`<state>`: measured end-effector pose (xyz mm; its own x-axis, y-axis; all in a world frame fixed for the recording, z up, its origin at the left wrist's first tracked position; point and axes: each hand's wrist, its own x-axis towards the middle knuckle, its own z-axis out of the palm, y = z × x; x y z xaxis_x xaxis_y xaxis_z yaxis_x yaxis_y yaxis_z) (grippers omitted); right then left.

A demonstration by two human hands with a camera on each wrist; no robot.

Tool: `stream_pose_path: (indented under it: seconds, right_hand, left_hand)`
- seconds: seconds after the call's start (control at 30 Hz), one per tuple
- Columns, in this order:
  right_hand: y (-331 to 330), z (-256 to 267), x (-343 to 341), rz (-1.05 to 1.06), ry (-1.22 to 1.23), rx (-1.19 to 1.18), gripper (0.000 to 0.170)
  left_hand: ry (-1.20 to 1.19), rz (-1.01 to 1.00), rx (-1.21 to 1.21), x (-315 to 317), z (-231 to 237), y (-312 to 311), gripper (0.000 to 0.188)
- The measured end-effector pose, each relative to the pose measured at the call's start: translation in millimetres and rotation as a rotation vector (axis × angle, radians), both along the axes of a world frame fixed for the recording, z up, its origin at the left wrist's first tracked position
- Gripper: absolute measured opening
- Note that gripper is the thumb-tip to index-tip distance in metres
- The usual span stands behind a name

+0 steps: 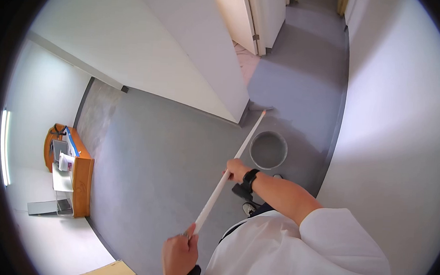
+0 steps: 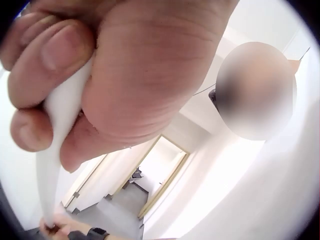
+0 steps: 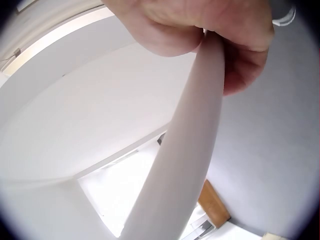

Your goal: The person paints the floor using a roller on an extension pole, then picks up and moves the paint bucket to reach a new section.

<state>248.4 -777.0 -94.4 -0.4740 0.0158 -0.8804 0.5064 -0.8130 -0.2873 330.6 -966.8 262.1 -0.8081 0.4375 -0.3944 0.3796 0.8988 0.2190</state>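
A long white pole (image 1: 218,189) slants up across the head view, with a narrow crosswise head (image 1: 269,109) at its far end, down at the grey floor. My left hand (image 1: 180,255) grips the pole low down; in the left wrist view the fingers (image 2: 50,65) wrap round it. Farther along, my right hand (image 1: 236,170) holds the same pole, its fingers curled about it in the right wrist view. A round bucket (image 1: 268,168) stands just right of the pole, grey inside. The pole's head lies beyond the bucket, by the wall corner.
White walls (image 1: 395,122) flank the narrow passage on the right. A wall corner (image 1: 241,119) juts out beside the pole's head. Behind it is a doorway with an open door (image 1: 236,19). A wooden desk (image 1: 82,187) with things on it stands far left. My shoe (image 1: 248,209) is below the bucket.
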Motion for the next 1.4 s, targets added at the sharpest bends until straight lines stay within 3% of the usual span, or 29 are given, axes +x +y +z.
stream_pose_path:
  seconds: [0.1, 0.23, 0.33, 0.47, 0.57, 0.73, 0.8, 0.9, 1.07, 1.17, 1.2, 1.27, 1.37, 1.4]
  right_hand:
    - [-1, -12, -16, 0.014, 0.096, 0.060, 0.027]
    - [-23, -11, -17, 0.017, 0.056, 0.071, 0.027]
    - [-64, 6, 3, -0.038, 0.080, -0.006, 0.030]
    - [-84, 12, 0, -0.064, 0.045, -0.028, 0.030]
    - [-63, 2, -17, -0.108, 0.134, -0.022, 0.029]
    - [0, -24, -43, -0.103, 0.066, 0.042, 0.023]
    - [14, -29, -45, -0.082, 0.027, 0.071, 0.022]
    - [15, -8, -31, -0.076, 0.067, 0.008, 0.023]
    - [-14, 4, -30, -0.005, 0.027, -0.010, 0.027]
    - [-12, -21, -42, 0.029, 0.119, 0.086, 0.026]
    - [-8, -32, -45, 0.159, 0.283, 0.296, 0.026]
    - [-1, -43, -47, 0.245, 0.388, 0.479, 0.026]
    - [7, -22, -51, -0.020, -0.024, 0.043, 0.026]
    - [2, -19, -48, -0.028, -0.010, 0.035, 0.025]
  left_hand:
    - [0.086, -0.038, 0.095, -16, -16, -17, 0.026]
    - [-0.012, 0.043, 0.055, -22, -8, -40, 0.026]
    - [0.072, -0.139, 0.116, -14, -5, -85, 0.029]
    - [0.030, -0.026, 0.045, -20, 3, -95, 0.028]
    - [0.071, -0.044, 0.056, -33, -10, -77, 0.029]
    - [0.087, -0.069, 0.107, -53, -37, -23, 0.029]
    - [-0.017, 0.006, 0.054, -56, -33, 3, 0.029]
    - [0.063, -0.137, 0.073, -50, -40, -13, 0.028]
    - [0.006, 0.010, 0.063, -33, -7, -17, 0.028]
    - [0.017, -0.011, 0.030, -49, -8, -18, 0.029]
    - [0.017, -0.010, 0.030, -54, -11, -13, 0.029]
    - [-0.033, 0.067, 0.033, -61, -21, -1, 0.029]
    - [-0.017, -0.052, -0.011, -56, -38, -13, 0.030]
    - [-0.026, -0.015, 0.000, -51, -32, -12, 0.030]
